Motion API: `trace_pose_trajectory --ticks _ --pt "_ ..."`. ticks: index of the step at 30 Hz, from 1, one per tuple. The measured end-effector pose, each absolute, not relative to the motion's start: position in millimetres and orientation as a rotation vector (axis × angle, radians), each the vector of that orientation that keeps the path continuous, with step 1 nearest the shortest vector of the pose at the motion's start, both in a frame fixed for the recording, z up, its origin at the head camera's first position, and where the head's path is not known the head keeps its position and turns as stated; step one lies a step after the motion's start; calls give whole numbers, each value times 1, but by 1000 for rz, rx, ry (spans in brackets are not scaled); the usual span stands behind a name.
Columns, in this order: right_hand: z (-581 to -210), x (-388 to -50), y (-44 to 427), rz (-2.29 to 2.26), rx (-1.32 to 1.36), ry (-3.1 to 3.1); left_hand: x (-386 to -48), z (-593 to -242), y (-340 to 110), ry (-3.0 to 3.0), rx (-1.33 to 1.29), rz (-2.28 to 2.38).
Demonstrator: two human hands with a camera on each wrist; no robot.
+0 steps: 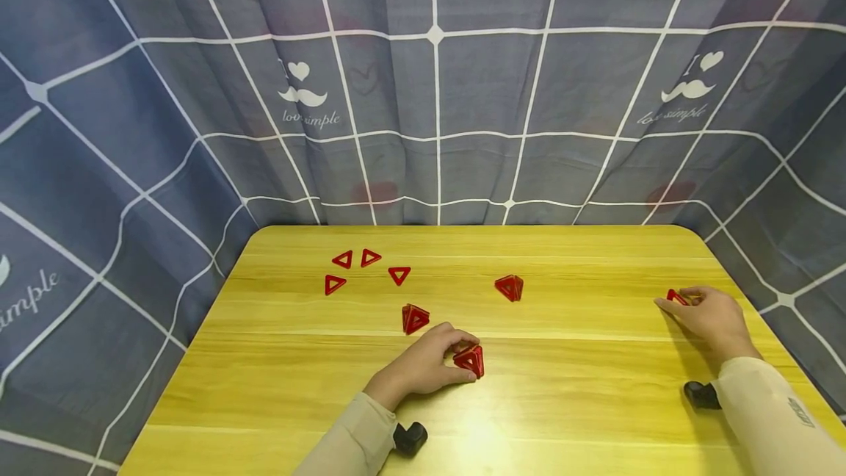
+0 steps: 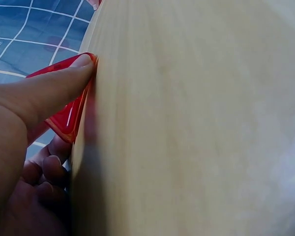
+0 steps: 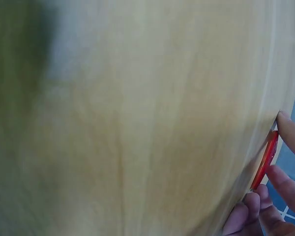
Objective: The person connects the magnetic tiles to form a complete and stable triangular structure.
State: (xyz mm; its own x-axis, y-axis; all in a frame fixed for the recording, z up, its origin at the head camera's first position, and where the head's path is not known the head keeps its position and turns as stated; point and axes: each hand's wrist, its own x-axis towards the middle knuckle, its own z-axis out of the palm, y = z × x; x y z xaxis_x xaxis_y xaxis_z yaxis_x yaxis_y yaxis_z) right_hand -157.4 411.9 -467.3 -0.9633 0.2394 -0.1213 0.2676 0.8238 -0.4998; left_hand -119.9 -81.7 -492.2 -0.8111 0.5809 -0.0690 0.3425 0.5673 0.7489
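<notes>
In the head view my left hand (image 1: 429, 362) grips a small red pyramid of triangle frames (image 1: 470, 360) near the table's front middle. Up close in the left wrist view, the thumb lies along one red triangular face (image 2: 69, 120) and the fingers are on its far side. Over at the right, my right hand (image 1: 715, 318) pinches a single red triangle frame (image 1: 675, 297) low at the tabletop. From the right wrist that triangle (image 3: 265, 160) appears edge-on, between the thumb and fingers.
Two other red shapes of joined triangles, one left of centre (image 1: 416, 319) and one farther back (image 1: 510, 287), stand on the yellow wooden table (image 1: 581, 402). Several loose red triangles (image 1: 343, 259) lie at the back left. A grey checked curtain (image 1: 396, 94) surrounds the table's back and sides.
</notes>
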Motion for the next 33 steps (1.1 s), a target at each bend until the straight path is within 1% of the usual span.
trace_pose_trajectory --ticks 25,33 --pt "-465 -150 407 -918 297 2994 -119 -493 -81 2501 758 1092" --pt "-460 -147 380 -985 100 3026 -119 -494 -81 2499 759 1099"
